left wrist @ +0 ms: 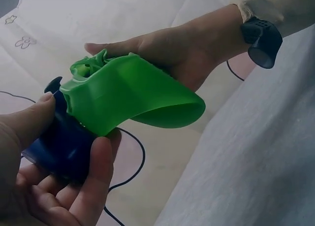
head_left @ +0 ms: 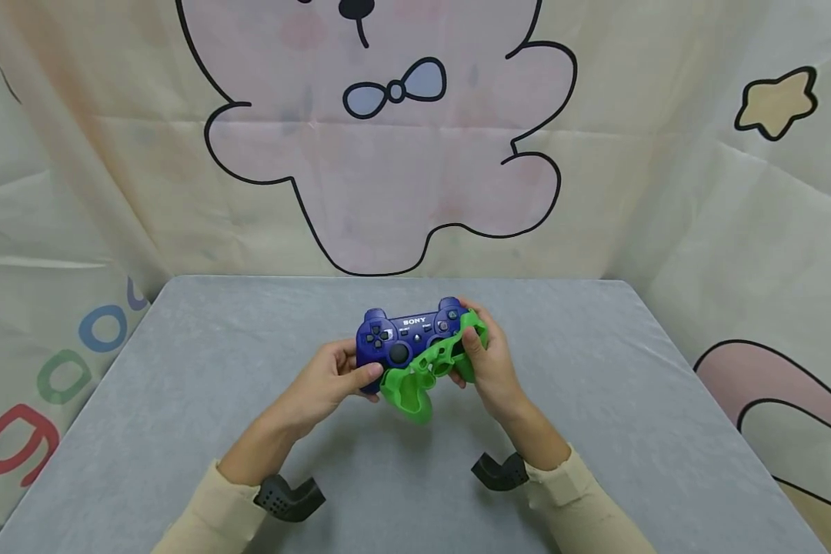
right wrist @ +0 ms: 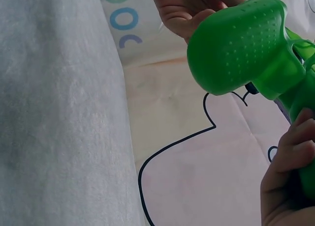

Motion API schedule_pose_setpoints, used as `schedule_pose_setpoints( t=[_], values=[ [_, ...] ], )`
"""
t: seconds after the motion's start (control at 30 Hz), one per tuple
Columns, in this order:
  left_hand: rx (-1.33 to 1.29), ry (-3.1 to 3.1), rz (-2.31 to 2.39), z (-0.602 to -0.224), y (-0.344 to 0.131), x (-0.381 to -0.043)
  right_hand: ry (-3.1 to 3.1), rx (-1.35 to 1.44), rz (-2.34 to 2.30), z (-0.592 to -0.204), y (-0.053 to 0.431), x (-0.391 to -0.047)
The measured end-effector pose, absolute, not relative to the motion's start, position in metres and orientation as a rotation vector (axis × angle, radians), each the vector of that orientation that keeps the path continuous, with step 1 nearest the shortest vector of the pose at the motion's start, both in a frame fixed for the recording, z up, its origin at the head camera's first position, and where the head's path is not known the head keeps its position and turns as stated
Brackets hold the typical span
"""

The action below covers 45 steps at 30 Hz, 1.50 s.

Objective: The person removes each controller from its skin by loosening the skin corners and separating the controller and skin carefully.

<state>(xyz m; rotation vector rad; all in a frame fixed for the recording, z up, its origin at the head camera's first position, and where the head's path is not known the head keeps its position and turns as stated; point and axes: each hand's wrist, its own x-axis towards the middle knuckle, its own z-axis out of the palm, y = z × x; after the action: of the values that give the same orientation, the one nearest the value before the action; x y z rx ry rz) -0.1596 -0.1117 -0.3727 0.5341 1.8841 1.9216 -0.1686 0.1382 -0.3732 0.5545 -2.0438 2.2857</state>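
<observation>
A blue Sony game controller (head_left: pixel 415 327) is held above the table between both hands. A soft green controller cover (head_left: pixel 415 381) covers its right grip, while the cover's other half hangs loose in front. My left hand (head_left: pixel 325 381) grips the controller's bare left handle, thumb on top and fingers beneath, as the left wrist view shows with the blue handle (left wrist: pixel 64 147). My right hand (head_left: pixel 492 365) holds the covered right side, its thumb pressing on the green cover. In the right wrist view the cover's loose end (right wrist: pixel 236 44) shows small raised dots.
A grey cloth-covered table (head_left: pixel 415 492) lies below the hands. A printed curtain (head_left: pixel 402 192) hangs behind the table and along both sides. Black wrist cameras sit on the left cuff (head_left: pixel 287 498) and the right cuff (head_left: pixel 500 471).
</observation>
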Motion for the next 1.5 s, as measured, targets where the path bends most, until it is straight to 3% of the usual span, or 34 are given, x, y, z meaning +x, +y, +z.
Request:
schedule_pose_setpoints(
  t=[0.53,0.87,1.17,1.5],
  values=[
    [0.502,1.802,2.030,-0.376,-0.105,-0.157,-2.096,0.464,2.242,-0.364,0.142,-0.169],
    [0.560,1.754,2.107,-0.372,-0.115,-0.160,-2.200,0.827,2.036,-0.356,0.156,-0.171],
    [0.691,1.770,2.077,-0.373,-0.119,-0.160,-2.130,0.823,2.001,-0.353,0.163,-0.170],
    [0.665,1.728,2.201,-0.371,-0.110,-0.156,-2.045,0.689,1.825,-0.357,0.151,-0.165]
  ],
)
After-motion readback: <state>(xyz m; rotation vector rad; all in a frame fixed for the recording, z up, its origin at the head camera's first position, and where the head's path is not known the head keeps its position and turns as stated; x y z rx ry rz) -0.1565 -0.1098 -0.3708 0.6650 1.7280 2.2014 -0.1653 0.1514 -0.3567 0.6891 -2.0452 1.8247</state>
